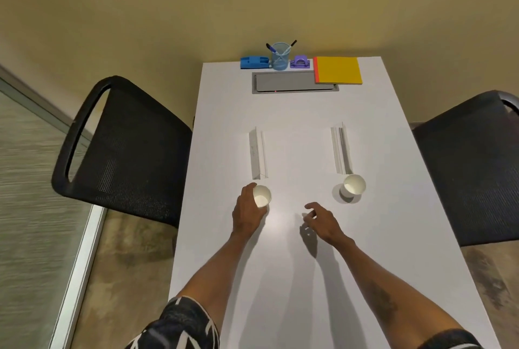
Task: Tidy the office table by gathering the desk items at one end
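Note:
Two white paper cups stand on the white table [289, 278]. My left hand [247, 212] is wrapped around the left cup [261, 196]. The right cup [352, 186] stands alone, and my right hand [320, 220] hovers open to its lower left, not touching it. Two white folded name cards lie behind the cups, the left card [257, 153] and the right card [340, 150]. At the far end sit a blue stapler [254, 62], a blue mesh pen holder [280, 56] with pens, a purple hole punch [300, 62] and a yellow notebook [338, 70].
A grey cable hatch [286, 83] is set into the table near the far end. Black mesh chairs stand at the left [123, 149] and right [469, 166] sides. A beige wall is right behind the table's far edge.

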